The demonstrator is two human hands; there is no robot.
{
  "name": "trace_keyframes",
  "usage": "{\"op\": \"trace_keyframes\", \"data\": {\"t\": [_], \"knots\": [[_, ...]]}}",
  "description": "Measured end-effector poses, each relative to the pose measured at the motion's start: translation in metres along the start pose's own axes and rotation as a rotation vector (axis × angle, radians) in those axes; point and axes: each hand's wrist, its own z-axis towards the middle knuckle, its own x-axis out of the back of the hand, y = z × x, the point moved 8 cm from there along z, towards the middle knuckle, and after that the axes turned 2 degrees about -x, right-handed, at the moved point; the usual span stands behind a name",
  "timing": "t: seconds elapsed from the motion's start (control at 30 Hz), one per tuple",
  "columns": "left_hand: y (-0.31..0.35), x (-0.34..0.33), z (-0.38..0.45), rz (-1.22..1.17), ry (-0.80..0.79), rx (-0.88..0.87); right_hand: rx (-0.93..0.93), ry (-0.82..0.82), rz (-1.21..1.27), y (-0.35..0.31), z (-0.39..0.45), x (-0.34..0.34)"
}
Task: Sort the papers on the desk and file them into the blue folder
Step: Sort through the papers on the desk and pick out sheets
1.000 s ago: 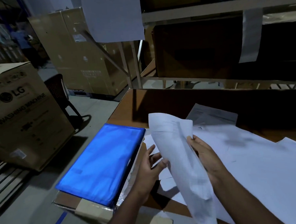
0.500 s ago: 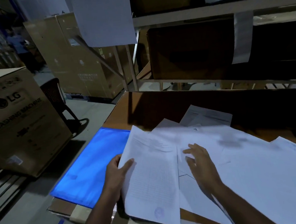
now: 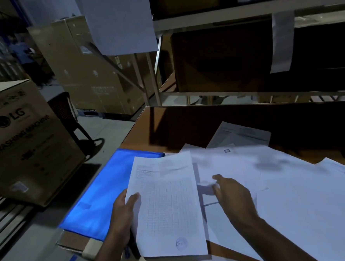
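My left hand [image 3: 123, 214] grips the left edge of a printed sheet [image 3: 168, 207] with a table and a round stamp, thumb on top, holding it over the desk's near left part. The blue folder [image 3: 103, 195] lies flat at the desk's left end, partly under that sheet. My right hand [image 3: 230, 195] reaches over the loose white papers [image 3: 292, 193] spread across the desk, its fingertips touching or pinching a sheet's edge; blur hides which. Another printed paper [image 3: 238, 134] lies further back.
The brown desk [image 3: 167, 128] runs under a metal shelf rack [image 3: 226, 94] holding a dark box. A hanging sheet [image 3: 120, 22] dangles above. On the left floor stand a washing machine carton [image 3: 24, 139], a dark chair [image 3: 65, 114] and tall cartons [image 3: 87, 69].
The sheet held upright in both hands has come down flat into my left hand alone. My right hand let go and moved right onto the loose papers.
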Motion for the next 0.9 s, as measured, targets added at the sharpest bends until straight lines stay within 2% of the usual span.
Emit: {"op": "trace_keyframes", "data": {"t": [0.07, 0.13, 0.2, 0.27, 0.33, 0.4, 0.47, 0.53, 0.7, 0.9], "knots": [[0.000, -0.001, -0.002, -0.051, 0.001, 0.014, -0.047, 0.063, -0.001, 0.006, 0.003, 0.009], [-0.001, -0.001, -0.003, -0.096, -0.002, 0.024, -0.182, 0.208, 0.087, 0.020, 0.004, 0.024], [-0.003, -0.004, -0.004, -0.129, -0.023, 0.036, -0.338, 0.309, 0.303, 0.034, 0.001, 0.039], [-0.003, -0.010, -0.005, -0.141, -0.042, 0.038, -0.445, 0.310, 0.584, 0.043, 0.003, 0.045], [-0.004, -0.017, -0.005, -0.138, -0.059, 0.030, -0.532, 0.139, 0.992, 0.042, 0.010, 0.038], [-0.003, -0.024, -0.004, -0.124, -0.077, 0.016, -0.533, -0.134, 1.388, 0.027, 0.009, 0.031], [-0.001, -0.031, -0.005, -0.114, -0.101, 0.008, -0.483, -0.331, 1.621, 0.013, 0.002, 0.035], [0.001, -0.039, -0.008, -0.108, -0.133, 0.004, -0.484, -0.378, 1.567, 0.012, -0.006, 0.039], [-0.003, -0.061, -0.016, -0.191, -0.197, 0.046, -0.520, -0.330, 0.854, 0.029, -0.022, 0.023], [-0.010, -0.079, -0.020, -0.199, -0.246, 0.061, -0.525, -0.305, 0.670, 0.041, -0.032, 0.001]]}}
